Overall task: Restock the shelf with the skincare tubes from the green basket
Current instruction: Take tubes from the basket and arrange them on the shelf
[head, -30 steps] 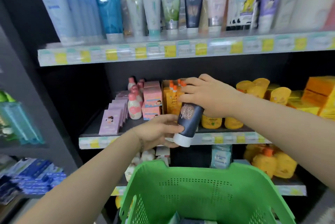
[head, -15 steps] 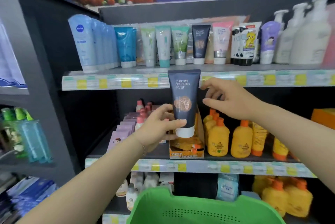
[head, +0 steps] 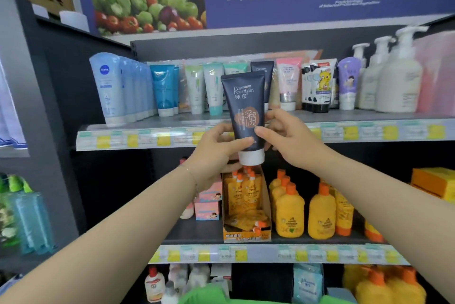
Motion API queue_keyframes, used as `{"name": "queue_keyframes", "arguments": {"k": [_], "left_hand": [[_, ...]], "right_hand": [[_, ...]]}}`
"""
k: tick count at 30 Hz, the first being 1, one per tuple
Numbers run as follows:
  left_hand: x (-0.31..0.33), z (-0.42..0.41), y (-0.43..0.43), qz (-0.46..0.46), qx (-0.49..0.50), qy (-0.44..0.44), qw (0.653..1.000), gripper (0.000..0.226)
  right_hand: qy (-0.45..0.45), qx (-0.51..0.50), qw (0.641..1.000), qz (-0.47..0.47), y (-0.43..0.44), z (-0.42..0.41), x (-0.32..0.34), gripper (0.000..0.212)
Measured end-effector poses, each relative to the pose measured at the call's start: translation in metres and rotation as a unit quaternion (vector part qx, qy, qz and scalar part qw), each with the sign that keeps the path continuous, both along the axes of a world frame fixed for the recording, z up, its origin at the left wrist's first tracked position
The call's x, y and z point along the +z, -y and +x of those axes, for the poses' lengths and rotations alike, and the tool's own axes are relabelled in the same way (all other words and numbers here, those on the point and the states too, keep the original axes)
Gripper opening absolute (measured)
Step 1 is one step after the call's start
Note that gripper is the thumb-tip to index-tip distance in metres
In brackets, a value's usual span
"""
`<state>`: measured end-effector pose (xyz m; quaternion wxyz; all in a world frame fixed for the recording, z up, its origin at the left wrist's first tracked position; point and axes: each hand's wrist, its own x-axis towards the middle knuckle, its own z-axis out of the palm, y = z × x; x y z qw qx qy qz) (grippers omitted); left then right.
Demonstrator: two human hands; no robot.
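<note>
Stock as I logged it from the remote feed, left to right:

- Upper shelf (head: 147, 136), left end: pale blue tubes (head: 105, 89) in a row, caps down, with a teal tube (head: 163, 89) just to their right.
- Left hand (head: 216, 153): fingers curled round the lower body of the dark tube (head: 246, 111), thumb across its front just above the white cap.
- Dark tube: upright, cap down, held in the air in front of the upper shelf's price strip, not resting on the shelf. I noted a matching tube (head: 264, 68) standing on the shelf behind it, partly hidden.
- Right hand (head: 288, 136): pinching the dark tube's right edge, thumb on the front.
- Upper shelf, right: a pink tube (head: 288, 82), then white pump bottles (head: 394, 77).
- Lower shelf: yellow bottles (head: 290, 212).
- Green basket (head: 204, 294): only a sliver of rim showed at the near bottom edge, and I could not see its contents.
</note>
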<state>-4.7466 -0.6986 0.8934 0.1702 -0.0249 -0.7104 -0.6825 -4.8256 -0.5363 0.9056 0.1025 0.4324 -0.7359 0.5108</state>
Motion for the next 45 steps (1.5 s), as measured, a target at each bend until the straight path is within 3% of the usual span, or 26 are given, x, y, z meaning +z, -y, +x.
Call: {"name": "queue_keyframes", "arguments": {"k": [2, 5, 9, 18, 24, 32, 37, 40, 45], "left_hand": [[0.007, -0.004, 0.0, -0.005, 0.002, 0.0, 1.0, 0.031], [0.018, -0.011, -0.003, -0.05, 0.033, -0.012, 0.998, 0.03], [0.037, -0.024, -0.007, -0.088, 0.066, -0.05, 0.993, 0.029], [0.095, -0.075, -0.014, -0.065, 0.114, -0.087, 0.988, 0.04], [0.114, -0.131, -0.008, -0.095, 0.177, -0.107, 0.974, 0.038], [0.126, -0.201, 0.002, -0.203, 0.21, -0.058, 0.954, 0.046], [0.129, -0.228, 0.011, -0.261, 0.226, -0.022, 0.938, 0.033], [0.125, -0.241, 0.015, -0.317, 0.235, -0.003, 0.919, 0.015], [0.119, -0.261, 0.021, -0.294, 0.24, -0.001, 0.925, 0.01]], "right_hand": [[0.011, 0.0, 1.0, -0.019, -0.001, -0.001, 0.006, 0.023], [0.005, -0.006, 1.0, -0.026, -0.004, -0.005, 0.015, 0.044], [0.007, -0.02, 0.999, -0.041, -0.005, -0.019, 0.031, 0.025], [0.048, -0.085, 0.986, -0.133, 0.002, -0.062, 0.083, 0.018], [0.016, -0.17, 0.98, -0.104, 0.017, -0.108, 0.107, 0.012], [0.107, -0.224, 0.964, -0.093, 0.04, -0.166, 0.112, 0.025], [0.147, -0.194, 0.968, -0.063, 0.05, -0.191, 0.109, 0.012], [0.157, -0.183, 0.969, -0.052, 0.054, -0.198, 0.107, 0.016], [0.178, -0.17, 0.968, -0.048, 0.062, -0.207, 0.101, 0.006]]}}
